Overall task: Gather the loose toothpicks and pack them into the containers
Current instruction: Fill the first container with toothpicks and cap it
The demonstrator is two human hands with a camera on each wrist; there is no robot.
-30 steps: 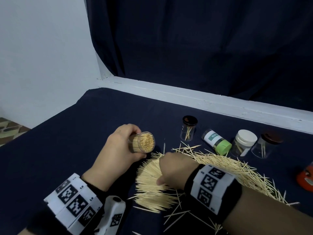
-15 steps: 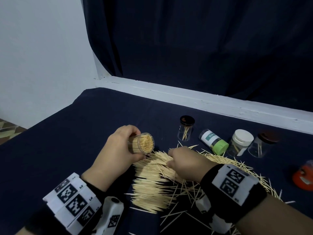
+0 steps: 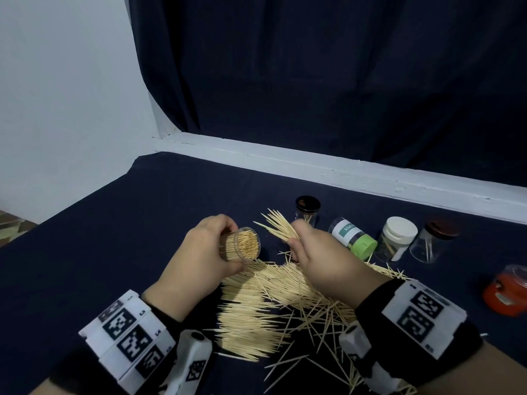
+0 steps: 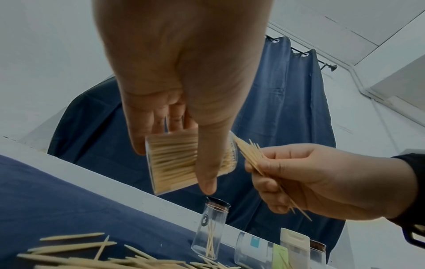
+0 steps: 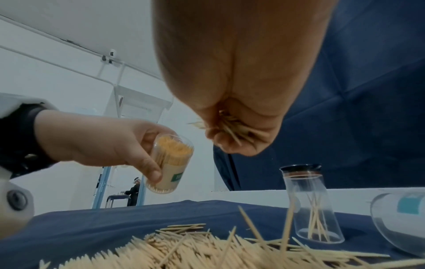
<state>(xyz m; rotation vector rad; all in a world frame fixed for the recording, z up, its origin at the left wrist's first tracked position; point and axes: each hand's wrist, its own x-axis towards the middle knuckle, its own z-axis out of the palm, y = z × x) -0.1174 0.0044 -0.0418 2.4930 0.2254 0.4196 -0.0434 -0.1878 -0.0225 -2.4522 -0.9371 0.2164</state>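
- Nearest, a broad heap of loose toothpicks (image 3: pixel 256 306) spread over the dark-covered bench (image 3: pixel 119 240), many lying parallel, stray ones crossed at the near and right edges
- Light, thin and stiff, pointed at both ends, likely to roll, scatter and snap if squeezed hard; best taken as an aligned bunch, gripped round the middle
- Above the heap, left hand (image 3: pixel 199 260) wrapped round a clear jar (image 3: pixel 242 245) tilted with its open mouth toward the right hand; jar already packed almost full of upright toothpicks, thumb along its side in the left wrist view
- Smooth plastic, light, probably slippery; little room left, so more would need easing in tips first
- Beside it, right hand (image 3: pixel 322 258) curled tight on a bunch of toothpicks (image 3: pixel 278 226), tips fanned out toward the jar mouth, close to it but not yet in
- Farther back, a row of other jars: a black-lidded one (image 3: pixel 307 212) standing with a few toothpicks inside, a green-capped one (image 3: pixel 353 238) lying on its side, a white-lidded one (image 3: pixel 397 240), a brown-lidded one (image 3: pixel 433 242)
- At the far right edge, an orange thing (image 3: pixel 507 292), kind unclear
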